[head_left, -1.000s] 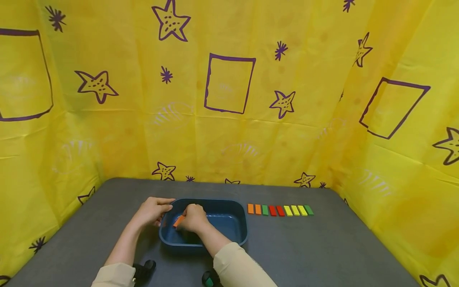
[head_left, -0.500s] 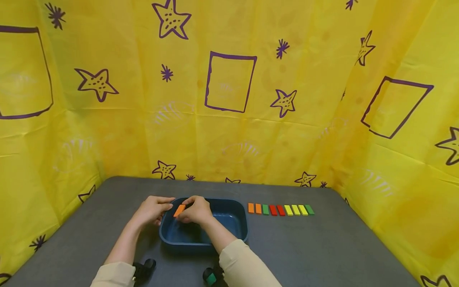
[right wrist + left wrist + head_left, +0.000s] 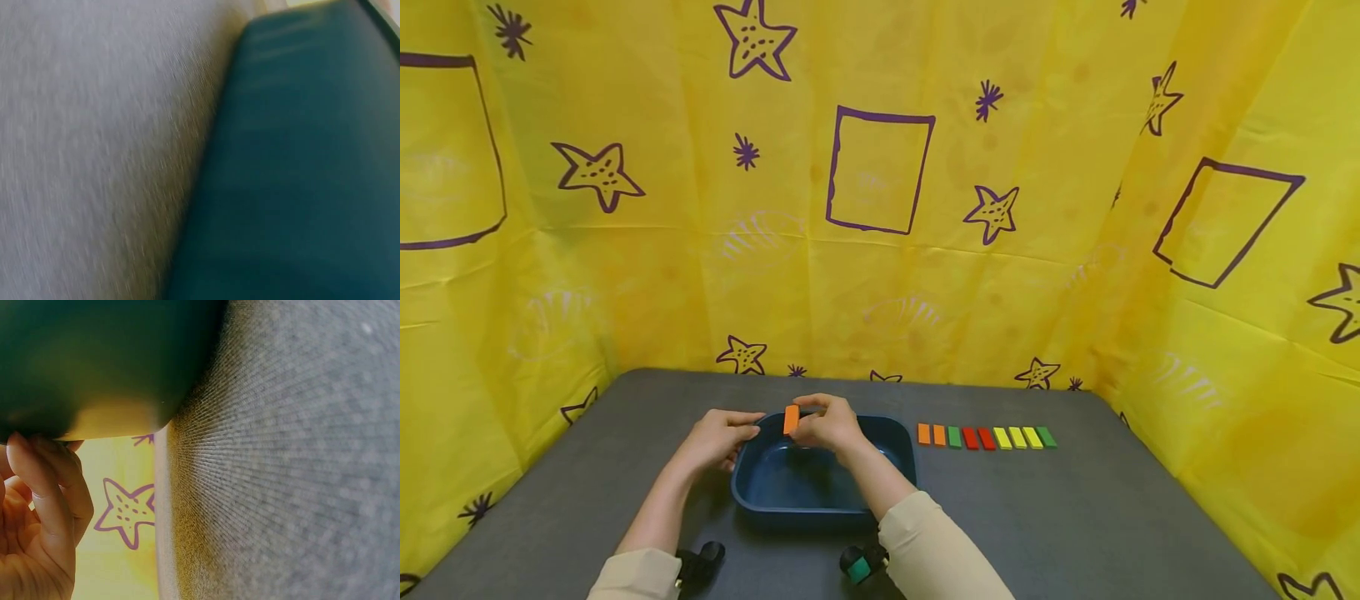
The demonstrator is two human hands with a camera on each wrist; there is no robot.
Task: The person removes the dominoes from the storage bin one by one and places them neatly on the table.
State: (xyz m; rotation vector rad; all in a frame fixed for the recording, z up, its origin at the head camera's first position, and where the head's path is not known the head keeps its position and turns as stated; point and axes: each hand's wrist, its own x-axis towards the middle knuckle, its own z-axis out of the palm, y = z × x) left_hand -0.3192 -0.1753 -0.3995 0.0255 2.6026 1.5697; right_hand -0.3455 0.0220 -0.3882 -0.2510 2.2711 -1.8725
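A dark blue rectangular tub (image 3: 808, 510) stands on the grey table. My left hand (image 3: 718, 442) holds its far left corner, thumb and fingers at the rim; in the left wrist view the curled fingers (image 3: 47, 500) of that hand touch the tub's wall (image 3: 112, 375). Over the far part of the tub, my right hand (image 3: 831, 423) pinches an orange block (image 3: 792, 419) upright between thumb and fingers. The right wrist view has only the tub's outer side (image 3: 294, 156) and the table, blurred, with the right hand out of sight.
To the right of the tub lies a row of flat blocks: orange (image 3: 923, 434), green (image 3: 954, 437), red (image 3: 971, 438), yellow (image 3: 1002, 439) and another green (image 3: 1046, 437) at the end. A yellow curtain (image 3: 880, 283) with purple drawings surrounds the table (image 3: 1037, 517).
The right hand has lifted the orange block from inside the tub up to rim height and moved slightly right, turning the block more upright. The left hand has stayed at the rim.
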